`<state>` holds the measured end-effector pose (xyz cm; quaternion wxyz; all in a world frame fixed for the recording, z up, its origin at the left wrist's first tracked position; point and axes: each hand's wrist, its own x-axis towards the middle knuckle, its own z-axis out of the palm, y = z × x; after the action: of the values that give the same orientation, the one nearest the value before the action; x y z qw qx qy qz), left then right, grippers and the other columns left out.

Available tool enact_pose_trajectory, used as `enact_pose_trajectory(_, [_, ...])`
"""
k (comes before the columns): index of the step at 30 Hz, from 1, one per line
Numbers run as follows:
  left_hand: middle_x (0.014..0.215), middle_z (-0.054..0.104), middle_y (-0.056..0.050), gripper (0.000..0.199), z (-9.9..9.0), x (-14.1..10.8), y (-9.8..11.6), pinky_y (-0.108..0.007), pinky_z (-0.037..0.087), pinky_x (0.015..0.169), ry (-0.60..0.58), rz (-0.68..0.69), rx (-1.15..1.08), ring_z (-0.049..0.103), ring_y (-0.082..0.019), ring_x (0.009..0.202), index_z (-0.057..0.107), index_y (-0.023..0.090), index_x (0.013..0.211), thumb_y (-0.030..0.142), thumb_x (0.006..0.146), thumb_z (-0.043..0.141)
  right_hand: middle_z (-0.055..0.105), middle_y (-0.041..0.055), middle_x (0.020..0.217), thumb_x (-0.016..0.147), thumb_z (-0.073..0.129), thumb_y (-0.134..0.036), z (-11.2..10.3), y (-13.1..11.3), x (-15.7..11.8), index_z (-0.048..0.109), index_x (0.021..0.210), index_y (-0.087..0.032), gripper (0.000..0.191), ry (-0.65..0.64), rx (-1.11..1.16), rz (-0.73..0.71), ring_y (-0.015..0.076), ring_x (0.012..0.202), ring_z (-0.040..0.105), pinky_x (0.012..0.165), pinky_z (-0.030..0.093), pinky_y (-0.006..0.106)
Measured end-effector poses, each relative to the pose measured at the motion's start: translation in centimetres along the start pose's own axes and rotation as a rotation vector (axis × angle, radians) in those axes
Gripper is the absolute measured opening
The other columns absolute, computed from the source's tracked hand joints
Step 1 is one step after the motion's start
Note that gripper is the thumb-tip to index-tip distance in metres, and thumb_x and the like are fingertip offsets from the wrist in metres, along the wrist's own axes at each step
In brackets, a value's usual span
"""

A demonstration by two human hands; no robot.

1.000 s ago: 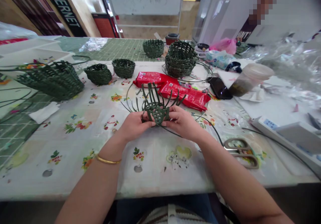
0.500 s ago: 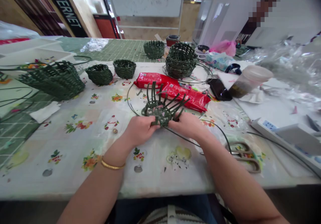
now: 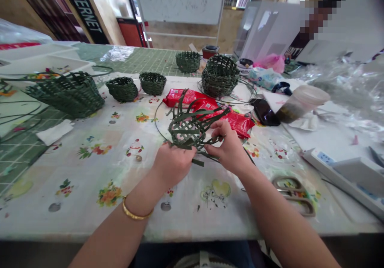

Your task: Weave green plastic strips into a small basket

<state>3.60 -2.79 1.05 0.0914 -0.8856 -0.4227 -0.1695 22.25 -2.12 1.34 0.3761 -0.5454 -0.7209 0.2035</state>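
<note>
A small, partly woven basket of dark green flat strips is held over the table in the head view, its lattice base showing and loose strip ends fanning out at the back and right. My left hand is closed on its near rim, with strip ends poking out past the fingers. At its right side my right hand pinches a green strip between thumb and fingers. A long thin green cord loops around behind the basket and runs right beneath my right hand. Two red plastic packets lie just behind the basket.
Finished green baskets stand behind: a wide one, small ones and a stacked-looking one. Scissors lie by my right forearm. A phone, a plastic cup and a power strip are on the right.
The basket has tipped so its lattice base shows more. My right hand has lifted slightly off the near rim and now pinches a strip at the right side. The cord has shifted.
</note>
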Motion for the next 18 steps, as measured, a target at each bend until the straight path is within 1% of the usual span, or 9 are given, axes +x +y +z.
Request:
enact_pose_trajectory(3, [0.059, 0.067, -0.003, 0.022, 0.1, -0.2, 0.0, -0.028, 0.028, 0.048, 0.031, 0.027, -0.016, 0.061, -0.018, 0.056, 0.065, 0.019, 0.073, 0.007, 0.071, 0.046, 0.053, -0.0017, 0.085, 0.065, 0.059, -0.011, -0.1, 0.2, 0.0, 0.043, 0.107, -0.024, 0.047, -0.024, 0.023, -0.051, 0.016, 0.079, 0.053, 0.078, 0.039, 0.033])
enact_pose_trajectory(5, [0.063, 0.07, -0.003, 0.021, 0.3, -0.3, -0.1, -0.027, 0.03, 0.048, 0.053, 0.01, -0.077, 0.063, -0.018, 0.057, 0.066, 0.019, 0.075, 0.01, 0.074, 0.048, 0.053, -0.0005, 0.088, 0.066, 0.058, -0.011, 0.1, 0.2, -0.1, 0.042, 0.109, -0.024, 0.048, -0.01, 0.071, -0.099, 0.0168, 0.082, 0.053, 0.08, 0.04, 0.034])
enact_pose_trajectory(8, [0.069, 0.072, -0.002, 0.017, 0.3, -0.3, -0.4, -0.026, 0.036, 0.052, 0.032, -0.094, -0.255, 0.065, -0.017, 0.061, 0.068, 0.02, 0.077, 0.021, 0.08, 0.052, 0.055, 0.0009, 0.091, 0.069, 0.055, -0.012, 0.3, 0.3, -0.3, 0.041, 0.111, -0.026, 0.047, 0.059, 0.141, -0.181, 0.0182, 0.086, 0.055, 0.083, 0.041, 0.036])
enact_pose_trajectory(11, [0.071, 0.072, -0.003, 0.017, 0.0, -0.2, -0.8, -0.024, 0.041, 0.056, -0.017, -0.244, -0.435, 0.065, -0.017, 0.062, 0.07, 0.02, 0.079, 0.031, 0.081, 0.057, 0.057, 0.0004, 0.086, 0.072, 0.052, -0.009, 0.4, 0.4, -0.5, 0.043, 0.106, -0.027, 0.04, 0.123, 0.101, -0.3, 0.0189, 0.087, 0.056, 0.086, 0.041, 0.039])
enact_pose_trajectory(13, [0.071, 0.072, -0.003, 0.017, -0.2, -0.1, -1.0, -0.025, 0.042, 0.057, -0.015, -0.331, -0.508, 0.065, -0.017, 0.063, 0.07, 0.02, 0.08, 0.033, 0.079, 0.059, 0.059, 0.0002, 0.082, 0.073, 0.052, -0.01, 0.4, 0.4, -0.5, 0.045, 0.102, -0.027, 0.034, 0.154, 0.032, -0.356, 0.0199, 0.086, 0.057, 0.086, 0.041, 0.041])
enact_pose_trajectory(15, [0.072, 0.072, -0.002, 0.017, -0.2, 0.0, -1.1, -0.025, 0.044, 0.06, 0.008, -0.394, -0.587, 0.065, -0.017, 0.065, 0.07, 0.019, 0.079, 0.033, 0.078, 0.061, 0.059, 0.0003, 0.078, 0.074, 0.053, -0.012, 0.5, 0.4, -0.6, 0.044, 0.101, -0.027, 0.032, 0.191, -0.008, -0.371, 0.0211, 0.084, 0.058, 0.084, 0.042, 0.042])
enact_pose_trajectory(18, [0.073, 0.072, -0.001, 0.014, -0.3, 0.1, -1.1, -0.026, 0.047, 0.064, 0.039, -0.444, -0.758, 0.065, -0.016, 0.067, 0.07, 0.018, 0.076, 0.031, 0.075, 0.064, 0.061, -0.0006, 0.074, 0.074, 0.054, -0.012, 0.7, 0.4, -0.9, 0.041, 0.103, -0.029, 0.036, 0.256, 0.033, -0.408, 0.0214, 0.081, 0.058, 0.082, 0.043, 0.042])
